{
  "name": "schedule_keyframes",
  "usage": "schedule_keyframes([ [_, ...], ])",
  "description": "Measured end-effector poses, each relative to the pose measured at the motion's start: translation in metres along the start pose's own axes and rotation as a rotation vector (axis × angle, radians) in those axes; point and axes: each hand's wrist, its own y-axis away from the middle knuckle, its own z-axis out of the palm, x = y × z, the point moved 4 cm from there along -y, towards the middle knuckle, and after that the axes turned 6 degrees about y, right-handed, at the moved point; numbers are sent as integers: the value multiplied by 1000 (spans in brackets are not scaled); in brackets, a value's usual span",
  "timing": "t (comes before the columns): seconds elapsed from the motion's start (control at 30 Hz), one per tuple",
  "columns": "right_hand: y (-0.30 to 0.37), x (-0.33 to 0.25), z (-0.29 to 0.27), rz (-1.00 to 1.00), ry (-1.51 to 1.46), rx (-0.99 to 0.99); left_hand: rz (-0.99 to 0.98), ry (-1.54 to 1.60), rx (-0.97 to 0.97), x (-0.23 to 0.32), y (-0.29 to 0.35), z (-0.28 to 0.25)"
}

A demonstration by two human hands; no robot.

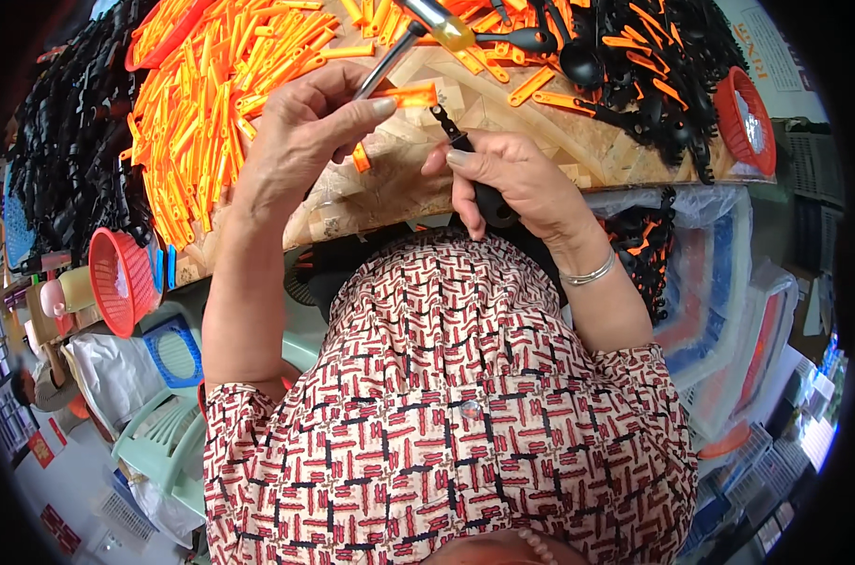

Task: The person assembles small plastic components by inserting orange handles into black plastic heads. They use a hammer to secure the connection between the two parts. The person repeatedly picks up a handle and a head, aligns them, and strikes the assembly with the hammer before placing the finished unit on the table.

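Observation:
My left hand (319, 127) pinches an orange plastic handle piece (411, 95) between thumb and forefinger. A hammer with a metal shaft (390, 62) and an amber plastic-faced head (446, 28) also runs through that hand, its shaft partly hidden by the fingers. My right hand (517, 169) is closed on a black plastic utensil (458, 137). Its narrow stem end points up toward the orange piece, with a small gap between them. The utensil's wider lower part is mostly behind my fingers, so its kind is unclear.
A wooden-patterned table (380, 193) bears a heap of orange handles (197, 122). Black parts (74, 132) pile at the left. Black spoons and ladles (583, 66), some with orange handles, lie at the right. Red baskets (121, 282) (743, 118) stand at both sides. A green chair (164, 438) is lower left.

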Motion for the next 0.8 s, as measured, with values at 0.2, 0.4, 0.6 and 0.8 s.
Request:
schedule_keyframes([
  [0.2,5,3,3,27,32,-6,-94,101,33,-5,11,-4],
  [0.4,3,5,11,44,-146,-26,-74,81,113,-15,15,7],
  [0.6,-14,14,8,29,-396,128,12,60,119,-36,25,21],
  [0.8,-8,8,8,-168,141,469,-22,54,253,-31,28,28],
])
